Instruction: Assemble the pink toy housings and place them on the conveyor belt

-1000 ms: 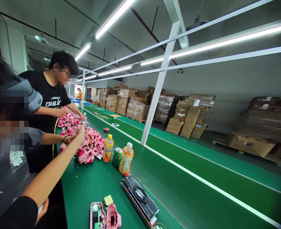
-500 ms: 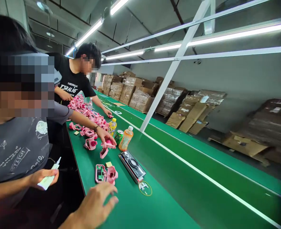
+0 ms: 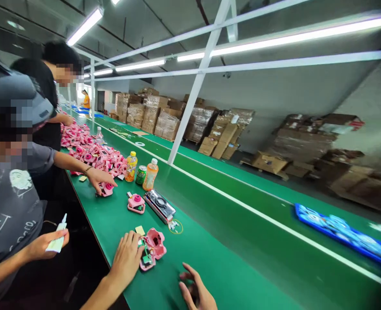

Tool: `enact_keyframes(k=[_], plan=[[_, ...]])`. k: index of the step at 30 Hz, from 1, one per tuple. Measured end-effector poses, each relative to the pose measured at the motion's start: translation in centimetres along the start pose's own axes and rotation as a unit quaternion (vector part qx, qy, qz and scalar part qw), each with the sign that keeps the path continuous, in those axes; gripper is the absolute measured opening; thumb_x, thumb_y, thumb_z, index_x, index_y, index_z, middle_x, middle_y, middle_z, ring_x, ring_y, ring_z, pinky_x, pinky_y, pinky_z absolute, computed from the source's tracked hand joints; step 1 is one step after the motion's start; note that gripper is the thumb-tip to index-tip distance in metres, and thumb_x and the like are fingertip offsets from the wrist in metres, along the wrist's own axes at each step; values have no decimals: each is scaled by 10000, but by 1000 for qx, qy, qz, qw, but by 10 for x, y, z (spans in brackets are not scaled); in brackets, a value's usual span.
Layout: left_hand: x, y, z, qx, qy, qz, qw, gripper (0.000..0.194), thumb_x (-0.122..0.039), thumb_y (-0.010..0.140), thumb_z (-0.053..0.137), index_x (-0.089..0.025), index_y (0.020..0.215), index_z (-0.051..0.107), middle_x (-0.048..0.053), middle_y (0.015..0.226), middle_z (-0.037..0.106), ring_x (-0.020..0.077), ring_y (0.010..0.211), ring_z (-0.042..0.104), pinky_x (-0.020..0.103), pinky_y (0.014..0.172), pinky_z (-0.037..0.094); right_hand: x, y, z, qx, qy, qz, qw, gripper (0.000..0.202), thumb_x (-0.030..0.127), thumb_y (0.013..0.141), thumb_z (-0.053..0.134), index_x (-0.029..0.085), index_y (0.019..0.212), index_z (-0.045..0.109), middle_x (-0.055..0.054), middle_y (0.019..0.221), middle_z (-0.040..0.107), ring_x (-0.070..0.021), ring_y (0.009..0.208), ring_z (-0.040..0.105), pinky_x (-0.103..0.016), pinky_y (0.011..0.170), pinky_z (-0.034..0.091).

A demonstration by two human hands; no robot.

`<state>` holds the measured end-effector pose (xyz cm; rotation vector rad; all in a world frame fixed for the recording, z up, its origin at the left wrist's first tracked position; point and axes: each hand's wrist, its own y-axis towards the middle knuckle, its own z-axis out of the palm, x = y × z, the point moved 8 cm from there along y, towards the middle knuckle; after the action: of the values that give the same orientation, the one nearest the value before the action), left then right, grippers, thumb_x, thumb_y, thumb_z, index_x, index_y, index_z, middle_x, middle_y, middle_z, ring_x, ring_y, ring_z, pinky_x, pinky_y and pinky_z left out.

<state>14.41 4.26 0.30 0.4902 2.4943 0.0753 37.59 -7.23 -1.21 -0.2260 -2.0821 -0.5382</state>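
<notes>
An opened pink case (image 3: 156, 243) with a green circuit board inside lies on the green table. My left hand (image 3: 127, 256) rests on its left edge, fingers bent over the rim. To the right of the case, my right hand (image 3: 196, 290) is above the table near the bottom edge, its fingers curled apart and holding nothing. Just behind the case is a small yellow pad (image 3: 140, 230). Farther back sits another pink piece (image 3: 136, 203) beside a clear-wrapped black pack (image 3: 159, 206). White bits with a yellow ring (image 3: 175, 226) lie near the pack.
A person at the left holds a glue tube (image 3: 58, 234) and touches a pink piece (image 3: 106, 188). Behind are a pink heap (image 3: 93, 153), two bottles (image 3: 150, 174) and a green can (image 3: 141, 175). A blue tray (image 3: 342, 232) is at the right.
My left hand has come onto the opened case, and my right hand has entered view. The neighbour's hand has moved back from the pink piece now standing alone. The view has turned right.
</notes>
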Motion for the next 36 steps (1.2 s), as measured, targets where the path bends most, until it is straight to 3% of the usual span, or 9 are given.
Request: enact_keyframes(k=[3,5,9,12,16,23,30,33,36], plan=[[-27,-33,8,31,-33,40,998,302,-304,1036,369,-246,1167,635,83,1144,679,242,1068,635,386,969,490,10,-11,4,5,35,58,998,636,651,853,615,245,1341,599,-66,1007,738,-164,545,583,-318,556,550],[-31,-37,3,38,-40,35,998,307,-292,1039,353,-248,1159,632,77,1129,691,233,1036,667,352,926,510,13,-13,3,11,66,102,993,646,667,878,568,206,1330,596,-65,894,719,-177,565,583,-307,517,518],[-28,-12,0,79,-8,11,997,301,-338,1014,435,-236,1239,608,97,1151,673,276,963,698,367,814,519,17,-12,1,47,96,139,985,603,693,885,532,164,1140,669,-14,656,604,-159,527,529,-250,436,403],[-38,3,6,119,19,35,992,274,-390,954,580,-251,1183,640,85,1143,654,284,893,704,354,747,492,19,-14,-2,34,95,142,985,574,664,895,544,160,1135,679,-16,689,618,-143,554,522,-241,469,408],[-47,1,11,139,21,60,988,197,-397,936,626,-254,1072,628,46,1136,642,254,918,695,302,705,449,25,-16,-2,26,97,136,986,511,608,907,565,157,1120,680,-25,772,647,-144,636,546,-249,576,453],[-26,-16,11,132,-44,24,990,124,-324,992,527,-235,1077,542,-10,901,671,171,724,637,275,724,471,31,-18,-2,31,86,132,987,439,567,937,544,173,1028,714,-35,825,690,-162,708,581,-263,644,447],[-38,-35,14,116,-37,153,981,354,-362,913,646,-233,1240,608,83,1210,603,289,1108,582,424,952,461,34,-16,-6,24,66,123,990,414,531,954,519,166,962,712,-41,798,694,-167,686,589,-261,634,447],[-36,-40,13,111,-66,137,982,286,-332,892,661,-226,1155,623,86,1170,617,304,1083,575,458,953,464,40,-17,-8,19,51,106,993,438,553,961,513,165,898,706,-34,744,682,-169,665,600,-250,616,468],[-35,-40,15,125,-165,76,975,246,-239,894,601,-243,1140,596,68,1152,653,274,1087,595,426,1000,448,40,-22,-13,-9,9,80,997,455,561,977,494,175,860,704,-29,697,672,-170,618,611,-243,583,495]])
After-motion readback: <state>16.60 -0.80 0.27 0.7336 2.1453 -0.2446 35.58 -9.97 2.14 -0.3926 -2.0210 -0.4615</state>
